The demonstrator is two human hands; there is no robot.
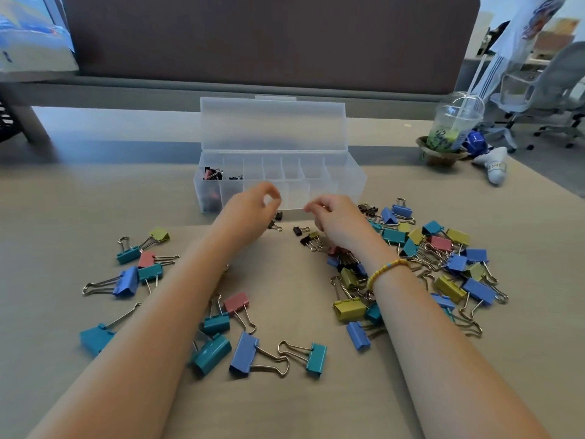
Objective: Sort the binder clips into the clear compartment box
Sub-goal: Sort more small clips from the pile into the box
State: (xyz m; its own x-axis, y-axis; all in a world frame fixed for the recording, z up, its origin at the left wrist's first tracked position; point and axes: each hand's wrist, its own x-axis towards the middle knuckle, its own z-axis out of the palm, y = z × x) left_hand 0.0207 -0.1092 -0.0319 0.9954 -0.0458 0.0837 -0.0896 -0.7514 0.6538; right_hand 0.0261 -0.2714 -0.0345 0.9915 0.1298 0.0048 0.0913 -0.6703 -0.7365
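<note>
The clear compartment box (348, 185) stands open at the table's middle, its lid (272, 125) upright. Small black and pink clips (212, 174) lie in its two leftmost compartments. My left hand (250, 213) hovers just in front of the box, thumb and forefinger tips touching, and I see nothing between them. My right hand (338, 221) hovers beside it with curled fingers and nothing visible in it. Small black clips (299, 230) lie on the table between and under the hands. Large coloured binder clips are scattered at the left (126, 282), the front (243, 356) and the right (449, 261).
An iced drink cup with a straw (452, 125) stands on a coaster at the back right, next to a white shuttlecock (495, 164). A dark partition (253, 39) runs behind the desk. Office chairs (544, 87) stand beyond the right edge.
</note>
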